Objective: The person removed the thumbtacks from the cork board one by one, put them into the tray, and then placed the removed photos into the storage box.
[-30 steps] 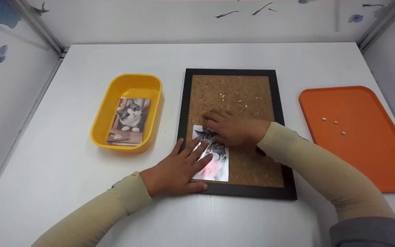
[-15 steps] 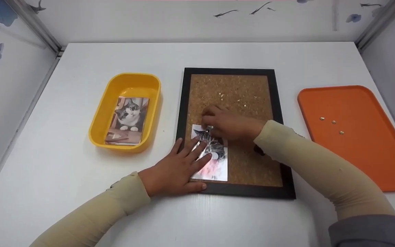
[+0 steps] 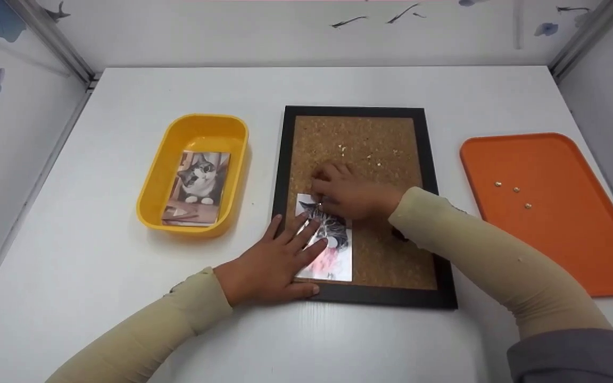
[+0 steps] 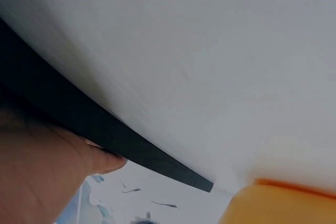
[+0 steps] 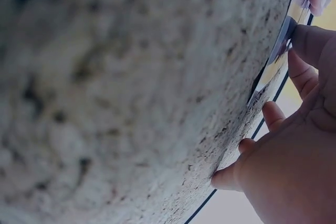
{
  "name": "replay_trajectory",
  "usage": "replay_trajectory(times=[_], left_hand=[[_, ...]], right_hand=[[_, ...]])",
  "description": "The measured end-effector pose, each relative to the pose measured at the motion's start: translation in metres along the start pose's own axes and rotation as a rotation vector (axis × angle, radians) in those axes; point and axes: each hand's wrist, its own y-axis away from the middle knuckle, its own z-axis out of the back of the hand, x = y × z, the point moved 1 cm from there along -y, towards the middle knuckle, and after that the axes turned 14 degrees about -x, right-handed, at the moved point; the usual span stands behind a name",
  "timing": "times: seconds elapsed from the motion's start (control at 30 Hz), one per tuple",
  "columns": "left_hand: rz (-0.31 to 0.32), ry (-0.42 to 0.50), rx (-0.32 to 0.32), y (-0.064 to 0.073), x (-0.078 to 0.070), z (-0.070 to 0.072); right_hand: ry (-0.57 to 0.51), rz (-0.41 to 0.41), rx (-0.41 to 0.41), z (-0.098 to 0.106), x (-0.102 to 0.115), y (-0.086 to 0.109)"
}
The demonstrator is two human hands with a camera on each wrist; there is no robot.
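Note:
A glossy cat photo (image 3: 341,266) lies on the lower left of a black-framed corkboard (image 3: 397,260). My left hand (image 3: 269,268) rests on the photo's left side with fingers spread, its thumb on the frame's bottom edge. At the photo's top edge, my right hand (image 3: 354,194) has curled fingers and pinches a small shiny thumbtack (image 3: 321,204), mostly covered by the fingertips. Seen from the right wrist, the thumb and fingers of the right hand (image 5: 289,177) touch the photo (image 5: 283,43) and the cork. The left wrist view shows the left hand (image 4: 39,166) against the black frame (image 4: 131,140).
To the left stands a yellow tub (image 3: 153,205) with cat photos (image 3: 192,191) inside. An orange tray (image 3: 567,223) on the right bears 3 loose thumbtacks (image 3: 516,189). Pale chips or holes (image 3: 369,157) mark the upper cork. Walls border the table's back and sides.
My right hand's fingers have curled in more at the photo's upper edge, and the shiny tack has come into sight there. The left hand stays in place on the photo.

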Motion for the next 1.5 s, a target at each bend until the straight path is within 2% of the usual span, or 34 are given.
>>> replay_trajectory(times=[0.33, 0.9, 1.23, 1.5], left_hand=[[0.009, 0.015, 0.003, -0.0002, 0.0006, 0.0006], [0.001, 0.015, -0.021, 0.0009, -0.0012, 0.0014], [0.001, 0.016, -0.015, 0.0004, -0.0007, 0.0014], [0.007, 0.019, -0.010, -0.0003, -0.0008, 0.0002]], right_hand=[[-0.006, -0.022, -0.003, -0.0002, -0.0006, -0.0007], [0.017, 0.023, -0.019, -0.0013, -0.0008, 0.0004], [0.003, 0.001, -0.007, -0.0021, -0.0015, -0.0005], [-0.009, 0.015, -0.028, -0.0001, -0.0008, 0.0014]])
